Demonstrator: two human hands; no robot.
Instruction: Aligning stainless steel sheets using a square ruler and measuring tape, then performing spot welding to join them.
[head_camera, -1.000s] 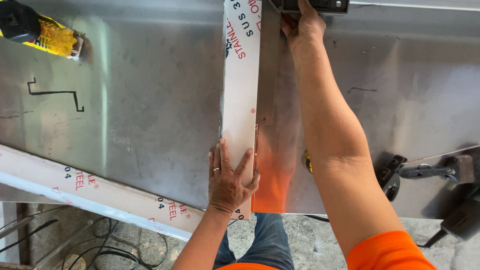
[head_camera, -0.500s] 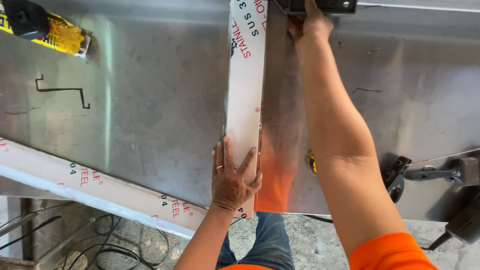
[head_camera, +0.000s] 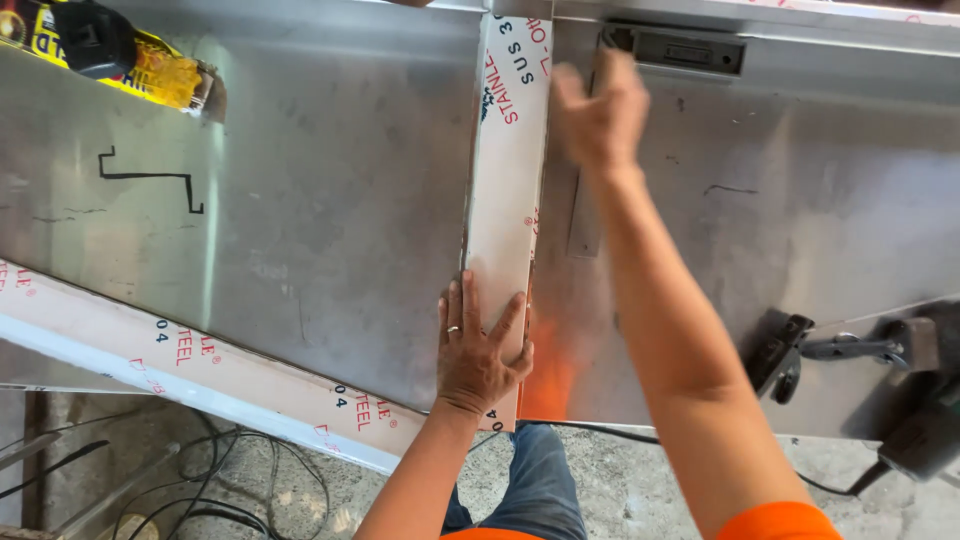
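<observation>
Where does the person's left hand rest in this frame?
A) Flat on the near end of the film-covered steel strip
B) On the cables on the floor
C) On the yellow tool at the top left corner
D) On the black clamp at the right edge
A: the left hand lies palm down, fingers spread, on the near end of the white film-covered steel strip that runs up the metal table.

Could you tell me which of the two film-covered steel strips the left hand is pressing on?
The upright strip running away across the bench; the left hand lies flat on its near end. The other strip lies diagonally, untouched.

A shiny steel worktable (head_camera: 330, 230) under bright daylight stands above a concrete floor (head_camera: 640, 490) strewn with black cables (head_camera: 215, 490).
</observation>
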